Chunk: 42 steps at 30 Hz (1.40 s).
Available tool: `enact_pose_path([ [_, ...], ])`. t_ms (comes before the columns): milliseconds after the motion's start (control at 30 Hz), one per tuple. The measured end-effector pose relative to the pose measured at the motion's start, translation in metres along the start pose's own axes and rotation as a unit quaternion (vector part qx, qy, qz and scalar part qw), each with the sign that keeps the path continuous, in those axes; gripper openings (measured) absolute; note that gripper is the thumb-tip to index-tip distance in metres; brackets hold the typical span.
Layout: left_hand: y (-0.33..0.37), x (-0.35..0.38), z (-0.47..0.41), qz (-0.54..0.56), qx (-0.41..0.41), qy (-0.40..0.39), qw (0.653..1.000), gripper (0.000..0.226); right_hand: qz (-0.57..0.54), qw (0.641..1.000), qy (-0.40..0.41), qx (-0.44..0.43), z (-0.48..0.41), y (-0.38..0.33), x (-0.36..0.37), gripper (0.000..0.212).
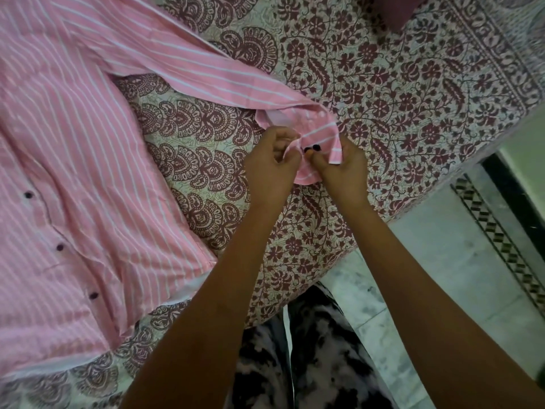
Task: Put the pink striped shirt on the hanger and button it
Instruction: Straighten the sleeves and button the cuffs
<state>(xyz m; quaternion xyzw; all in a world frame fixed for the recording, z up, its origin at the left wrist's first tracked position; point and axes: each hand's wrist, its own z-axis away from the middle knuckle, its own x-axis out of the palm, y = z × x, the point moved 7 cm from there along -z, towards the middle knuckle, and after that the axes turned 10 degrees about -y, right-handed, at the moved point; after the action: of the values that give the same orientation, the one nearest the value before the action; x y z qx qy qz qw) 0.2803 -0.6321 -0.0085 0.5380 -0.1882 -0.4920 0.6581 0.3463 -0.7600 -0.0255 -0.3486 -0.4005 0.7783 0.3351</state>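
The pink striped shirt (67, 149) lies spread on the bed at the left, its front placket closed with dark buttons showing. One sleeve (200, 69) stretches right across the bedspread to its cuff (321, 134). My left hand (269, 169) pinches the cuff's left edge. My right hand (343, 169) grips the cuff's right side, thumb beside two dark cuff buttons (312, 148). No hanger is visible.
A maroon-and-cream printed bedspread (413, 93) covers the bed. The bed's edge runs diagonally at the right, with a marble floor (460, 261) and a patterned border strip beyond. A dark red cushion (395, 10) sits at the top. My patterned trousers show at the bottom.
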Motion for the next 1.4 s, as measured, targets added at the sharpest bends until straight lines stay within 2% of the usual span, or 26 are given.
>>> enact_pose_path([
  [200, 0.001, -0.003, -0.001, 0.034, -0.007, -0.012, 0.999, 0.020, -0.040, 0.999, -0.017, -0.018, 0.000, -0.011, 0.001, 0.019],
  [500, 0.001, -0.014, -0.006, 0.056, 0.005, -0.041, 0.998, 0.036, 0.068, 0.995, -0.030, -0.065, -0.004, -0.027, 0.005, 0.017],
  [667, 0.003, -0.014, -0.008, 0.060, -0.012, -0.075, 0.995, 0.025, 0.069, 0.997, -0.029, -0.035, -0.008, -0.025, 0.008, 0.019],
  [800, -0.003, -0.015, -0.011, 0.118, -0.062, -0.115, 0.984, 0.019, 0.032, 0.999, -0.039, -0.011, -0.012, -0.022, 0.010, 0.022],
  [933, -0.007, -0.013, -0.012, 0.062, -0.059, -0.134, 0.987, 0.019, 0.013, 0.999, -0.034, 0.009, -0.011, -0.019, 0.014, 0.026],
  [1167, -0.007, -0.012, -0.009, -0.025, -0.040, -0.071, 0.996, 0.018, -0.156, 0.985, -0.053, 0.056, 0.006, -0.007, 0.023, 0.019],
  [1267, -0.004, -0.008, -0.006, -0.043, -0.035, -0.070, 0.996, 0.015, -0.178, 0.980, -0.051, 0.078, 0.009, -0.002, 0.023, 0.026],
  [1400, -0.007, -0.007, -0.002, -0.034, -0.039, -0.087, 0.995, 0.014, -0.199, 0.969, -0.073, 0.126, 0.010, 0.007, 0.024, 0.025],
])
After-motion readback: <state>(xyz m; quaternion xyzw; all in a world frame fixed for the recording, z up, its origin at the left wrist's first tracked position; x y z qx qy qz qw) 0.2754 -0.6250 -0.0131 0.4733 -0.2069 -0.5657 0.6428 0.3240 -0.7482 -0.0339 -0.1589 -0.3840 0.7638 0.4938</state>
